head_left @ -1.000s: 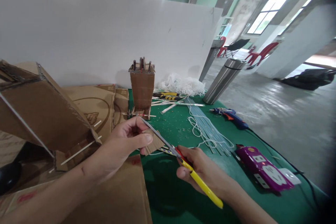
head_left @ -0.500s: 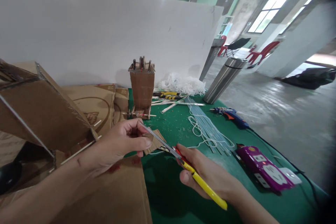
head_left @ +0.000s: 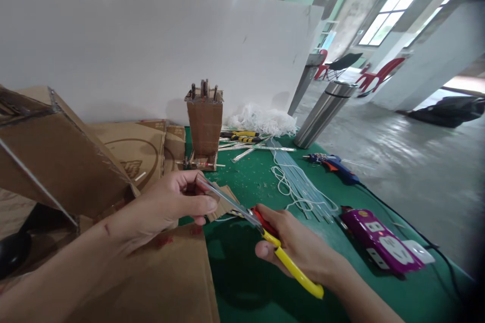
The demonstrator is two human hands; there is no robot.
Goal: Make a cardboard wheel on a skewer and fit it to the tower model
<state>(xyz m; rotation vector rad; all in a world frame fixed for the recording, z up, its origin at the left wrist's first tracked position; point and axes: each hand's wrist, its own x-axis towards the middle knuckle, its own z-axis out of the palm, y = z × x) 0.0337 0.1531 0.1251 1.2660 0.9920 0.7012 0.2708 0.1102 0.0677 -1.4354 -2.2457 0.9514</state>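
My right hand (head_left: 299,242) is closed round scissors (head_left: 295,265) with one yellow and one red handle. Their long blades point up and left, the tips reaching my left hand (head_left: 182,202). The thumb and fingers of that hand are pinched together beside the blades; whatever they hold is too small or hidden to make out. Just behind the blades lies a small cardboard piece (head_left: 228,196) on the green table (head_left: 246,262). Under my left forearm is a large cardboard sheet (head_left: 170,282).
A cardboard tower (head_left: 205,126) stands behind my hands, and a larger cardboard structure (head_left: 71,161) on the left. To the right are glue sticks (head_left: 291,171) with white cord, a glue gun (head_left: 333,167), a purple power strip (head_left: 381,242) and a steel flask (head_left: 324,116). Pliers (head_left: 242,136) lie farther back.
My left hand has shifted slightly left. The scissors are still in my right hand, their yellow handle tilted a little differently. The objects on the table have stayed in place.
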